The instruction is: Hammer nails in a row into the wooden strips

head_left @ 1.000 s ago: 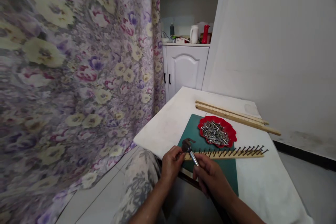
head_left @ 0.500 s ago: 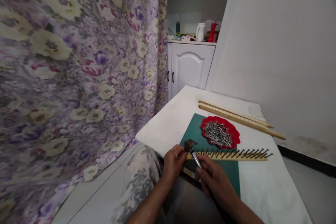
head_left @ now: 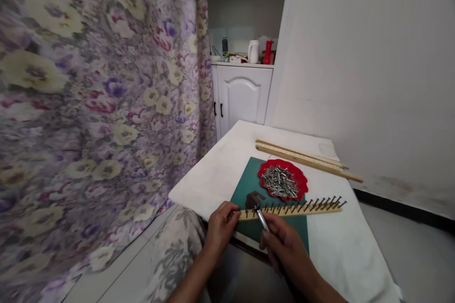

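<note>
My right hand (head_left: pixel 284 241) is wrapped round the handle of a claw hammer (head_left: pixel 262 220). The hammer's dark head is above the near part of a light wooden strip (head_left: pixel 298 213), with a gap between it and my left hand. A row of dark nails (head_left: pixel 314 204) stands up along this strip, those toward the right end leaning. My left hand (head_left: pixel 221 225) is closed at the strip's left end, thumb and fingertips pinched together; whatever is between them is hidden. Under the strip lies a green mat (head_left: pixel 245 181), bearing a red scalloped dish (head_left: pixel 301 181) full of loose silvery nails (head_left: pixel 279 182).
Further wooden strips (head_left: pixel 309 160) lie toward the back right of the white-covered table (head_left: pixel 213 170). A floral curtain (head_left: pixel 106 118) hangs on the left, and a pale wall (head_left: pixel 320 57) rises on the right. Behind the table stands a white cabinet (head_left: pixel 241 97).
The view has turned slightly right. The hammer head has moved away from my left fingers, to their right. The strip's right end now slopes upward in the picture.
</note>
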Motion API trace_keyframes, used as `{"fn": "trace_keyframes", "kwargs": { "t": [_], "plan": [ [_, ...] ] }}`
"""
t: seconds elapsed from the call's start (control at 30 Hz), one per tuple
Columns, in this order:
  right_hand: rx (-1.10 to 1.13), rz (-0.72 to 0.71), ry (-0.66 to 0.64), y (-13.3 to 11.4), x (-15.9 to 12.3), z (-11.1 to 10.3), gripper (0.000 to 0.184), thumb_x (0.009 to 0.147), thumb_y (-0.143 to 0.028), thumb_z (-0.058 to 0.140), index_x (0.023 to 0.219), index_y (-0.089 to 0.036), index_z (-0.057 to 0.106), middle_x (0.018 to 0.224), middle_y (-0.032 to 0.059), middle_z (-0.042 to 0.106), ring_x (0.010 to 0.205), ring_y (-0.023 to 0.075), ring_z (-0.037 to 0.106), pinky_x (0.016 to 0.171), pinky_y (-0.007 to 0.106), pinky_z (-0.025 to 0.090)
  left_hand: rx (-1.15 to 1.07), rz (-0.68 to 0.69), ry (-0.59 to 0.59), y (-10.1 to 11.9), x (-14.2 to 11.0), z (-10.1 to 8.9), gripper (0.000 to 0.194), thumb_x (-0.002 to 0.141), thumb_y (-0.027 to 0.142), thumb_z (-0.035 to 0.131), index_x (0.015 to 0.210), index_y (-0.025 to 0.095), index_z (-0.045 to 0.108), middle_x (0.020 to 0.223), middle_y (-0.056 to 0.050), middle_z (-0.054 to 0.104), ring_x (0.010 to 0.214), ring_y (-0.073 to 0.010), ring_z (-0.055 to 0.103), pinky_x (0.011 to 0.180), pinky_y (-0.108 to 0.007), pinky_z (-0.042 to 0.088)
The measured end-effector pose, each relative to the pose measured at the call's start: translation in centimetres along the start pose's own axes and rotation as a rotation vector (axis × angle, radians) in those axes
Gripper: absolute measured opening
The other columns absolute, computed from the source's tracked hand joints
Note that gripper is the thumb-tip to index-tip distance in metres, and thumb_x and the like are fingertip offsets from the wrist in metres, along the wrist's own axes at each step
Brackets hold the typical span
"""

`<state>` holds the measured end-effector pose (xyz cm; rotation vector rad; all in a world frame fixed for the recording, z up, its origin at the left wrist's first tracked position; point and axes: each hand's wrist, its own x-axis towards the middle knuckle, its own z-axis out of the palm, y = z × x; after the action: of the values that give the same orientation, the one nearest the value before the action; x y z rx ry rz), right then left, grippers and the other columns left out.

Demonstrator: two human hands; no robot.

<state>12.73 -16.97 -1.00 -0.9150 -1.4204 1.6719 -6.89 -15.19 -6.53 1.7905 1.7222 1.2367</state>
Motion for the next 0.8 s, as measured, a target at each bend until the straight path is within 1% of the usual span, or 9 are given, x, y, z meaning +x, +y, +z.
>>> {"fn": "trace_keyframes", "kwargs": {
  "t": [0.1, 0.13, 0.2, 0.27, 0.33, 0.43, 0.53, 0.67, 0.8],
  "plan": [
    [0.031, -0.036, 0.101, -0.7, -0.2, -2.0, 0.034, 0.085, -0.040, 0.054, 0.113, -0.020, 0.050, 0.067, -0.0045, 0.058, 0.027, 0.0018, 0.037, 0.026, 0.013, 0.023, 0.022, 0.018, -0.021, 0.3, 0.2, -1.0, 0.014, 0.082, 0.024, 0.050, 0.084, 0.020, 0.062, 0.080, -0.002, 0.061, 0.075, -0.0154, 0.058, 0.067, -0.024, 0.044],
    [0.034, -0.051, 0.134, -1.1, -0.2, -2.9, 0.036, 0.084, -0.041, 0.056, 0.113, -0.020, 0.051, 0.067, -0.0043, 0.058, 0.028, 0.0024, 0.037, 0.025, 0.013, 0.025, 0.033, 0.022, -0.019, 0.4, 0.3, -1.4, 0.015, 0.083, 0.025, 0.049, 0.086, 0.020, 0.063, 0.081, -0.002, 0.062, 0.076, -0.0156, 0.058, 0.068, -0.024, 0.044],
    [0.072, -0.097, 0.262, -2.0, -0.2, -4.9, 0.040, 0.082, -0.042, 0.059, 0.114, -0.019, 0.051, 0.066, -0.0042, 0.058, 0.031, 0.0037, 0.039, 0.025, 0.014, 0.031, 0.058, 0.037, -0.013, 1.0, 1.0, -2.0, 0.017, 0.084, 0.027, 0.048, 0.088, 0.020, 0.063, 0.083, -0.003, 0.064, 0.077, -0.0158, 0.059, 0.068, -0.024, 0.045],
    [0.119, -0.138, 0.373, -2.8, -0.3, -6.9, 0.041, 0.078, -0.041, 0.064, 0.110, -0.019, 0.053, 0.066, -0.0035, 0.059, 0.034, 0.0046, 0.040, 0.026, 0.015, 0.034, 0.083, 0.078, -0.025, 2.0, 2.3, -2.3, 0.018, 0.085, 0.027, 0.047, 0.088, 0.020, 0.064, 0.084, -0.003, 0.064, 0.077, -0.0155, 0.059, 0.067, -0.024, 0.045],
    [0.159, -0.197, 0.457, -3.3, -0.4, -8.9, 0.037, 0.077, -0.041, 0.066, 0.104, -0.018, 0.055, 0.066, -0.0030, 0.059, 0.035, 0.0048, 0.040, 0.027, 0.015, 0.036, 0.115, 0.150, -0.080, 3.5, 4.3, -1.8, 0.018, 0.085, 0.025, 0.047, 0.088, 0.020, 0.064, 0.084, -0.003, 0.064, 0.076, -0.0151, 0.059, 0.067, -0.024, 0.045],
    [0.211, -0.253, 0.523, -3.5, -0.6, -11.1, 0.035, 0.077, -0.039, 0.067, 0.103, -0.018, 0.056, 0.068, -0.0031, 0.059, 0.036, 0.0049, 0.040, 0.028, 0.016, 0.038, 0.184, 0.298, -0.228, 6.0, 8.4, 0.4, 0.017, 0.084, 0.021, 0.048, 0.088, 0.020, 0.064, 0.084, -0.003, 0.064, 0.080, -0.0155, 0.059, 0.072, -0.024, 0.044],
    [0.230, -0.260, 0.538, -3.5, -0.8, -11.9, 0.034, 0.078, -0.038, 0.065, 0.104, -0.018, 0.056, 0.068, -0.0035, 0.059, 0.035, 0.0043, 0.040, 0.028, 0.016, 0.038, 0.281, 0.420, -0.355, 8.2, 12.8, 3.8, 0.018, 0.082, 0.016, 0.049, 0.090, 0.020, 0.065, 0.092, -0.004, 0.065, 0.087, -0.0171, 0.058, 0.078, -0.025, 0.044],
    [0.251, -0.235, 0.512, -3.4, -0.8, -11.9, 0.034, 0.078, -0.038, 0.065, 0.103, -0.018, 0.054, 0.066, -0.0039, 0.058, 0.034, 0.0039, 0.039, 0.026, 0.014, 0.035, 0.474, 0.414, -0.516, 9.7, 17.6, 8.5, 0.021, 0.080, 0.015, 0.049, 0.090, 0.019, 0.068, 0.094, -0.005, 0.067, 0.089, -0.0184, 0.059, 0.080, -0.026, 0.042],
    [0.276, -0.201, 0.495, -3.6, -0.7, -11.8, 0.036, 0.078, -0.039, 0.065, 0.103, -0.018, 0.051, 0.067, -0.0044, 0.057, 0.033, 0.0034, 0.039, 0.026, 0.014, 0.034, 0.533, 0.389, -0.583, 10.0, 19.8, 12.0, 0.020, 0.077, 0.016, 0.052, 0.084, 0.020, 0.070, 0.091, -0.005, 0.069, 0.087, -0.0197, 0.060, 0.078, -0.027, 0.042]
  ]
}}
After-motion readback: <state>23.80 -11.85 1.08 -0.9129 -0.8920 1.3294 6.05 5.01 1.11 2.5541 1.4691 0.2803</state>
